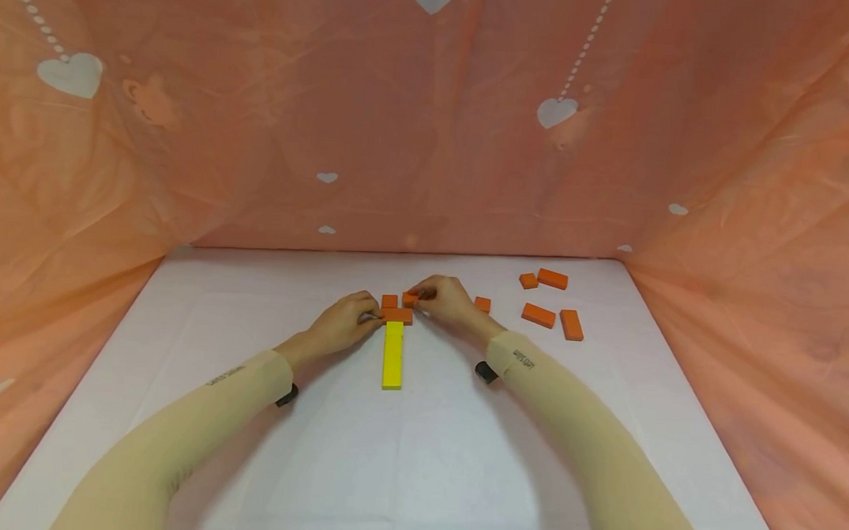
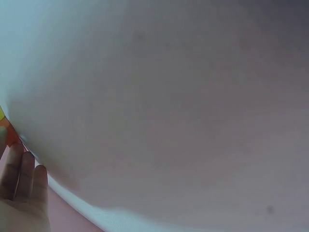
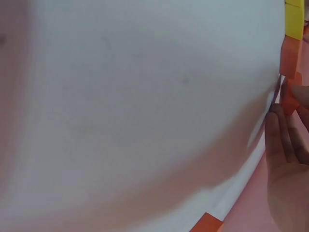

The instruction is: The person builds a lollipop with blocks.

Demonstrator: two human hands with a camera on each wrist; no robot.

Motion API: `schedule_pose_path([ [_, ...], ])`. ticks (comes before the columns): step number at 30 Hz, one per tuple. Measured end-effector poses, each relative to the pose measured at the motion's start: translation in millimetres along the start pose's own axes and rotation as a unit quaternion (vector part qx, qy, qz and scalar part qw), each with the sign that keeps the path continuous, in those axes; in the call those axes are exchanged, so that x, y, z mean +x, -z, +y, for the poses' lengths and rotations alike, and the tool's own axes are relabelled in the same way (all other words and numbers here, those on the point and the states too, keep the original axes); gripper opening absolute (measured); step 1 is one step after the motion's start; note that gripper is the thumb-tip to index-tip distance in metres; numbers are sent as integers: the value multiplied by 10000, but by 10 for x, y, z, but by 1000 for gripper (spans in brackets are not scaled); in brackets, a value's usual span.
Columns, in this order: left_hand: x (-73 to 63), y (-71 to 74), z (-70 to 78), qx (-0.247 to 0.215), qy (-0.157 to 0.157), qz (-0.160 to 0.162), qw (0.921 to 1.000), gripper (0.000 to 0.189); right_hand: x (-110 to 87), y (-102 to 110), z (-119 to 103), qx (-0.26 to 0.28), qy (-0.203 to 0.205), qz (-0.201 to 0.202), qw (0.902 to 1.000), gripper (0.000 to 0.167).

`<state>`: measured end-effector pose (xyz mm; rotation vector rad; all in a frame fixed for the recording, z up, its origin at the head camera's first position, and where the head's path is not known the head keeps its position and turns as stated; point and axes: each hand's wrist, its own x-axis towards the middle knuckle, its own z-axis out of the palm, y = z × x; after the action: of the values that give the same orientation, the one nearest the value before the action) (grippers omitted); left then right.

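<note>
Two yellow blocks [image 1: 392, 362] lie end to end in a column in the head view, with a long orange block [image 1: 398, 317] lying crosswise at their far end. My left hand [image 1: 347, 323] pinches the left end of that long block between thumb and fingers. Behind its left part lies a small orange block [image 1: 390, 301]. My right hand [image 1: 447, 301] pinches another small orange block [image 3: 291, 99] by the right end of the long one. Part of this block is hidden by the fingers. The wrist views catch both hands only at their edges.
Another small orange block [image 1: 483, 305] lies just right of my right hand. Farther right are several loose orange blocks [image 1: 538, 315], long and short. A white cloth [image 1: 302, 465] covers the table, and a pink curtain [image 1: 430, 139] with hearts hangs behind and on both sides.
</note>
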<state>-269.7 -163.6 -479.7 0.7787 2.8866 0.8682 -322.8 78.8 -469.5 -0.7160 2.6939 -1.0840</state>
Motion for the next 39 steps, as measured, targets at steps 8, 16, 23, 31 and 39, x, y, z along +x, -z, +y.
schedule_pose_path([
  [8, -13, 10, 6, -4, -177, 106, 9998, 8, 0, -31, 5, -144, 58, -9, 9999, 26],
  [16, -1, 10, 2, -7, -69, 23, 10000, 8, -2, -50, -7, -129, 40, -64, 9999, 25],
  [23, -6, 31, 28, -9, -12, -16, 10000, 8, -6, -48, -70, -187, 30, -108, 9998, 26],
  [31, -8, 11, 19, 40, -162, 105, 9998, 8, 10, -56, -65, -358, 143, -143, 9992, 26],
  [39, -8, -4, 1, 33, -164, 142, 9998, 7, 23, -67, -41, -348, 121, -187, 9991, 26],
])
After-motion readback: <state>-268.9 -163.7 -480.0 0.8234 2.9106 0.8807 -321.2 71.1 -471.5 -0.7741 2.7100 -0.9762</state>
